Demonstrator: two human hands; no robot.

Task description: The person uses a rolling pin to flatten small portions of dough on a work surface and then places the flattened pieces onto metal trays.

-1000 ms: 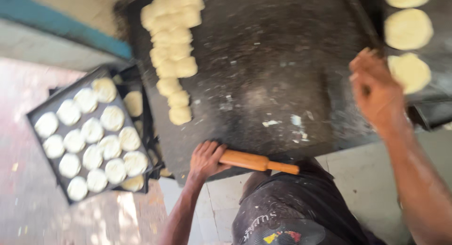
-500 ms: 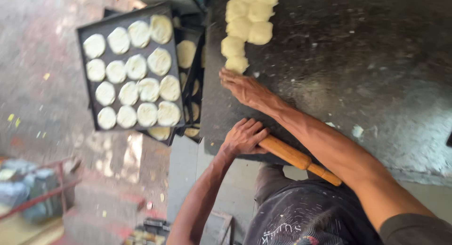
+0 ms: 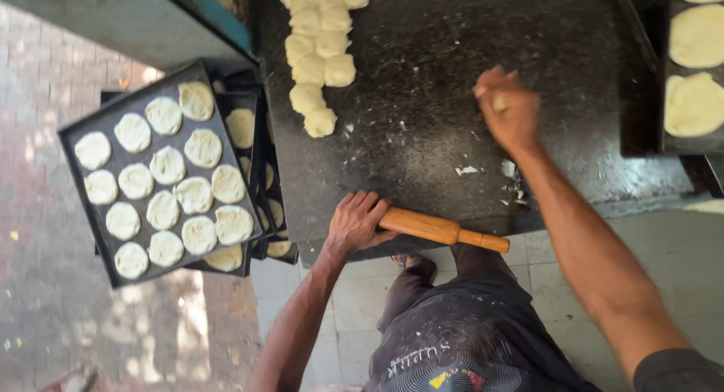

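My left hand [image 3: 356, 223] grips one end of a wooden rolling pin [image 3: 441, 229] that lies along the near edge of the dark floured counter [image 3: 422, 136]. My right hand [image 3: 507, 111] hovers over the middle of the counter, fingers closed around a small piece of pale dough; only a bit of it shows. A cluster of several dough balls [image 3: 320, 53] sits at the far left of the counter, well left of my right hand.
A black tray [image 3: 81, 211] of several flattened dough discs rests on a stack of similar trays left of the counter. At the right, another dark tray [image 3: 664, 128] holds larger flat discs. Tiled floor and my dark apron [image 3: 460, 339] are below.
My right hand left the dough-ball cluster and moved right to the counter's middle with a piece of dough in it. My left hand stayed on the rolling pin.
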